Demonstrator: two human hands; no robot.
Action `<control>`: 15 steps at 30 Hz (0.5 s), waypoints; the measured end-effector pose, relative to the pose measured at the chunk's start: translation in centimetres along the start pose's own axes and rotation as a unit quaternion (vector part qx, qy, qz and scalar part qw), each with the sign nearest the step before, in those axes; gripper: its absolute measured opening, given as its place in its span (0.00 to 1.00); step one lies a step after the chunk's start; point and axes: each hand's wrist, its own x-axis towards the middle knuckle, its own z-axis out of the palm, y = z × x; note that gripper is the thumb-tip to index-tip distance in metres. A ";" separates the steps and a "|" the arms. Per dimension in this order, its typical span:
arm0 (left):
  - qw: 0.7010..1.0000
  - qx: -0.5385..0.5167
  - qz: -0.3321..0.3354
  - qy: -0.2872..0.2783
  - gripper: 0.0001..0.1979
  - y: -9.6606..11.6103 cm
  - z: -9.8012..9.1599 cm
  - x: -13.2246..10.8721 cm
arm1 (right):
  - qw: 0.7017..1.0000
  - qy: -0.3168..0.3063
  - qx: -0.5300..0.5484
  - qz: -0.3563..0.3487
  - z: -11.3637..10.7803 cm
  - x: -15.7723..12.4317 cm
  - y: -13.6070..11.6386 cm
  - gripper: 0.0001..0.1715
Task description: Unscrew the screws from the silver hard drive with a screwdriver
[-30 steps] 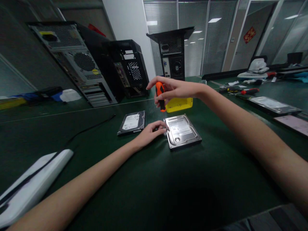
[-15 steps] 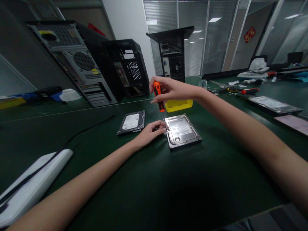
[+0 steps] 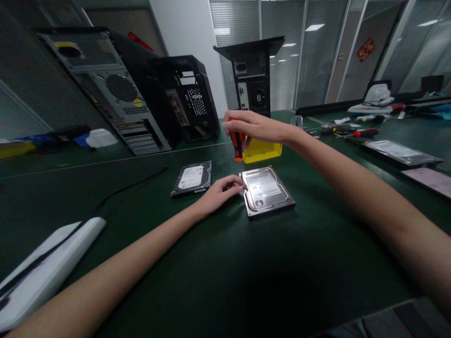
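My right hand point(image 3: 252, 126) is closed around the handle of an orange-and-black screwdriver point(image 3: 238, 146), which stands nearly upright. Its thin shaft runs down to the left edge of a silver hard drive point(image 3: 266, 192) lying flat on the table. What the tip meets is hidden beside my fingers. With curled fingers, my left hand point(image 3: 223, 190) grips that same edge of the drive, close to the shaft. A second hard drive point(image 3: 192, 178), black with a white label, lies to the left of my left hand.
Behind the drive sits a yellow tray point(image 3: 264, 151). Computer cases point(image 3: 130, 94) stand along the back. Hand tools point(image 3: 364, 133) and another hard drive point(image 3: 398, 152) lie at the right. A white casing point(image 3: 52, 267) with a black cable is at the lower left.
My right hand has turned over the handle, its fingers now covering the handle's top. The screwdriver has become more upright. My left hand and the drive have hardly moved.
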 end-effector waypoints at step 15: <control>0.999 -0.026 -0.030 0.022 0.15 0.8 -0.1 -0.2 | 0.998 -0.004 0.044 -0.042 -0.3 -0.2 -0.5 0.16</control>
